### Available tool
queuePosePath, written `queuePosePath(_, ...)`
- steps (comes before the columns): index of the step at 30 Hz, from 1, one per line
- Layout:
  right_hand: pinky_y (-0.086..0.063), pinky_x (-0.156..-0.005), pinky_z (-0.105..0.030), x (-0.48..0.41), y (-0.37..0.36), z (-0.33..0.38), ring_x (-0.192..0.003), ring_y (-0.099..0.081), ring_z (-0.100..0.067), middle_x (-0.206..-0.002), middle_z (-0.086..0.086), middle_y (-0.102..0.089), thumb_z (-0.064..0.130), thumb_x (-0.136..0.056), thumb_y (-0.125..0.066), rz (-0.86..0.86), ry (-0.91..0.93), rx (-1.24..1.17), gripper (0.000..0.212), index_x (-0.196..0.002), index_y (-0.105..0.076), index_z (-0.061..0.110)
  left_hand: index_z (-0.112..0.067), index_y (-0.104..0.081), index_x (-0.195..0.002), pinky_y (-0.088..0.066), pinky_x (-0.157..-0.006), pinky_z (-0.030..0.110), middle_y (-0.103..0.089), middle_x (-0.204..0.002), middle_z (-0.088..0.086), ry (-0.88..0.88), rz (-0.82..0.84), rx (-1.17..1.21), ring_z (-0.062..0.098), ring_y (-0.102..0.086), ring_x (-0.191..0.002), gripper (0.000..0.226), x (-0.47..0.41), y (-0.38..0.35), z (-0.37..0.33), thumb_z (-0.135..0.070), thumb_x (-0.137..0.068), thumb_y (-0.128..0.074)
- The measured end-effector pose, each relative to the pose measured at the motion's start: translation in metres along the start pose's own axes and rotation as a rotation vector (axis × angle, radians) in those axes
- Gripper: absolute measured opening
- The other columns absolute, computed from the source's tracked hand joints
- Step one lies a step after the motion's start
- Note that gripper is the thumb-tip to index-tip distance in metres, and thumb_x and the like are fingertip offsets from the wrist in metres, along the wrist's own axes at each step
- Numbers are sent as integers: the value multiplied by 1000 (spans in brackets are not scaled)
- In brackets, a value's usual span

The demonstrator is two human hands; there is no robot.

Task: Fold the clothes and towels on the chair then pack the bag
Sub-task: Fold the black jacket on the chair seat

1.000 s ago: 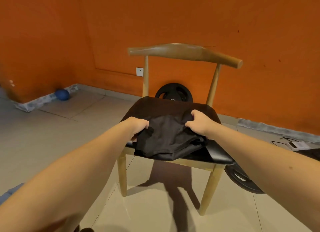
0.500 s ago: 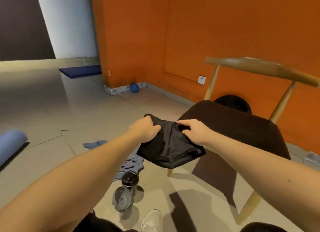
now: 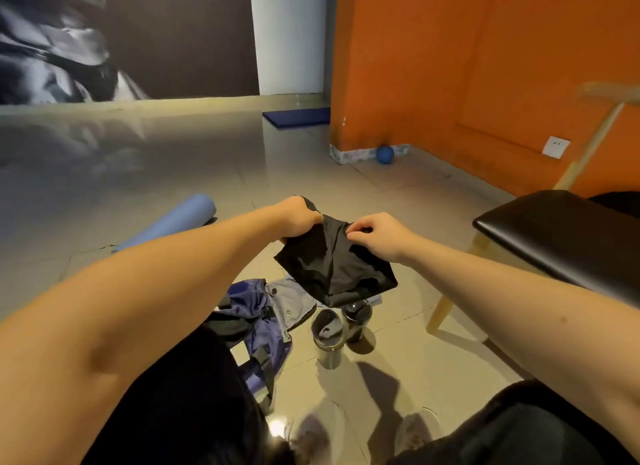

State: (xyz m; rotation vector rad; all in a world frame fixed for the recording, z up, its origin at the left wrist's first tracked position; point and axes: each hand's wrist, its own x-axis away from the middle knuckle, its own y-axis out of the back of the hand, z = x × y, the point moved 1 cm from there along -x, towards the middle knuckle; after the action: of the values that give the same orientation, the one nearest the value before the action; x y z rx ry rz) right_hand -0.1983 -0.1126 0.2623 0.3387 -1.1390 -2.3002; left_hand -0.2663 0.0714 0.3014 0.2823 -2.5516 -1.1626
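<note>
both hands (image 3: 299,218) gripping folded black garment (image 3: 334,262), above blue bag (image 3: 258,312)

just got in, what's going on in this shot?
A person holds a black fabric garment in the air, folded into a compact bundle. The left hand grips its top left edge and the right hand pinches the top right. The garment hangs above a navy fabric bag lying on the tiled floor, beside a steel tumbler and a dark bottle. The wooden chair with a black padded seat stands to the right. The garment is not yet in the bag.
</note>
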Motion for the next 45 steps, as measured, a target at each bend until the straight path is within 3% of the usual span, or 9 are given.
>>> queuePosePath(4,-53,-79,-31,-21,-36,24,-97,-65,-20,-100,0,-71,52,-98,-59,156,-51,-198,35,-104,-73,20,-12,-55,-93,-49,-56,28,-63,-92,11,97,9,174,22,-64,-77,23,-7,4,35,-32,-105,-53)
queuePosePath(8,-53,-88,-38,-41,-74,38,-103,-65,-22,-113,-3,-71,61,-96,-57,288,-100,-312,49,-116,-70,19,-6,-59,-110,-47,-55,27,-64,-92,10,193,-47,324,20,-62,-75,28,-10,1,81,-33,-102,-58)
queuePosePath(13,-53,-97,-41,-68,-143,60,-104,-67,-21,-106,-1,-74,68,-85,-65,416,-37,-281,54,-113,-71,22,-13,-62,-94,-49,-44,20,-67,-80,8,307,-34,517,12,-64,-47,18,-5,5,145,-29,-102,-59)
queuePosePath(20,-45,-61,-22,-108,-244,89,-70,-63,-12,-78,1,-66,37,-87,-78,470,-8,-263,24,-97,-71,16,-4,-62,-121,-65,-76,41,-71,-110,16,433,-51,780,27,-76,-71,30,-30,1,252,-26,-104,-55)
queuePosePath(25,-56,-68,-29,-142,-307,76,-80,-69,-19,-84,-3,-72,19,-94,-70,493,-25,-271,7,-100,-72,17,-1,-63,-110,-62,-63,35,-71,-106,19,415,-98,515,31,-75,-78,18,-55,-1,342,-11,-103,-48)
queuePosePath(28,-53,-72,-33,-152,-342,60,-86,-69,-28,-87,-9,-72,19,-93,-65,562,37,-99,11,-99,-73,15,-17,-65,-103,-59,-82,44,-70,-108,8,422,-232,-67,27,-68,-91,8,-69,-6,408,-19,-97,-58)
queuePosePath(32,-47,-65,-34,-147,-380,41,-78,-65,-34,-92,-21,-71,20,-89,-64,689,65,47,20,-99,-72,4,-24,-64,-125,-52,-94,44,-57,-127,3,335,-129,-450,27,-55,-114,39,-86,-22,463,-38,-89,-73)
queuePosePath(40,-39,-60,-35,-136,-400,41,-62,-46,-21,-69,-14,-52,22,-84,-66,781,157,136,27,-91,-65,-4,-21,-70,-109,-50,-73,35,-69,-105,7,275,-240,-530,30,-63,-93,23,-113,-41,468,-34,-98,-54)
queuePosePath(45,-45,-59,-33,-150,-394,65,-67,-58,-22,-68,3,-60,23,-83,-61,572,172,135,17,-89,-67,9,-28,-61,-92,-42,-70,33,-65,-95,-4,246,-393,-356,20,-57,-85,9,-107,-17,446,-36,-93,-57)
